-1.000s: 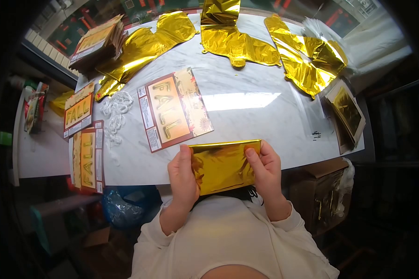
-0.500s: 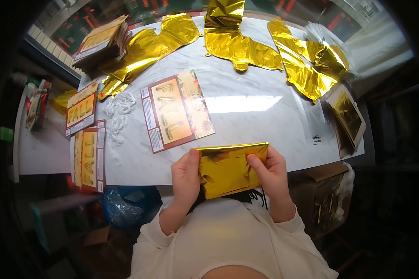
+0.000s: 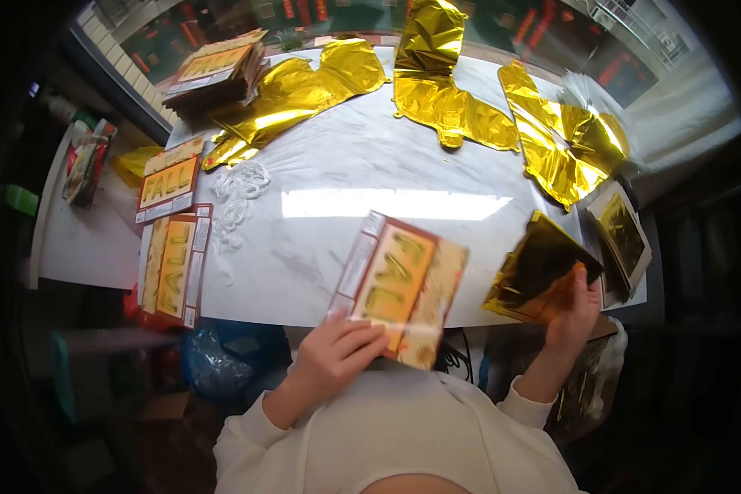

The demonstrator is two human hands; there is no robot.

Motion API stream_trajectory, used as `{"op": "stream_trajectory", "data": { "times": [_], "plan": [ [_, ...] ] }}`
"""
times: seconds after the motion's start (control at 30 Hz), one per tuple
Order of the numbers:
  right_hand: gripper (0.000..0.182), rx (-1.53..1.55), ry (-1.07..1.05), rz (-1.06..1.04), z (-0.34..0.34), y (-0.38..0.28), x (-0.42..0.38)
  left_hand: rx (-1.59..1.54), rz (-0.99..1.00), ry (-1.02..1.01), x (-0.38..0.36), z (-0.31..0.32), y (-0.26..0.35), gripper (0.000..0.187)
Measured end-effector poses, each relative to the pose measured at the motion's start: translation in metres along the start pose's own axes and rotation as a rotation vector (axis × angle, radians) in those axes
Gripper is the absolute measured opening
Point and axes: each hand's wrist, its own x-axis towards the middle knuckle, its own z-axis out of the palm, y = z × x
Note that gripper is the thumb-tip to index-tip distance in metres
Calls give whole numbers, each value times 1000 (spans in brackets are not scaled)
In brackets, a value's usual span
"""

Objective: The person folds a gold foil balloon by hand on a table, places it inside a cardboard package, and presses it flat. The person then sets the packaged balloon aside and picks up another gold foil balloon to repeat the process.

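Observation:
My left hand (image 3: pixel 337 354) grips the near left corner of a printed card (image 3: pixel 416 288) marked FALL, its fingers lying across the face. The card overhangs the table's near edge, slightly blurred. Off to the right, my right hand (image 3: pixel 575 309) pinches a folded sheet of gold foil (image 3: pixel 539 263), tilted above the near right part of the table. Most of my right thumb is hidden behind the foil.
Unfolded gold foil balloons (image 3: pixel 457 119) lie along the table's far side. A thick stack of cards (image 3: pixel 214 74) stands far left, with more FALL cards (image 3: pixel 173 267) nearer. White string (image 3: pixel 237 193) lies beside them. Another gold foil packet (image 3: pixel 622 222) sits at the right edge.
The folded foil has left my left hand and moved right in my right hand. My left hand has taken hold of the FALL card, drawing it nearer and rightward.

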Motion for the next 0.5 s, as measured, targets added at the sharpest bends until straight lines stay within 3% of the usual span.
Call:
{"op": "stream_trajectory", "data": {
  "times": [0.07,0.1,0.17,0.2,0.23,0.27,0.4,0.47,0.5],
  "plan": [
    [28,38,23,-37,-20,-2,4,-308,57,241,5,-19,8,38],
    [30,38,39,-35,-38,0,8,-303,54,245,6,-27,12,38],
    [30,67,103,-59,-46,-3,11,-421,-234,453,5,-37,19,32],
    [31,97,173,-83,-48,-3,11,-282,-399,710,-4,-11,16,34],
    [31,102,165,-82,-48,-4,10,-704,-552,916,22,-2,15,40],
    [32,136,163,-67,-48,-6,8,-884,-584,855,33,-5,5,47],
    [33,121,160,-33,-51,-3,7,-764,-793,664,50,19,-23,44],
    [31,105,176,-9,-51,1,5,-325,-699,488,50,23,-27,43],
    [31,104,177,-9,-51,1,4,-326,-699,486,52,25,-26,43]
  ]
}}
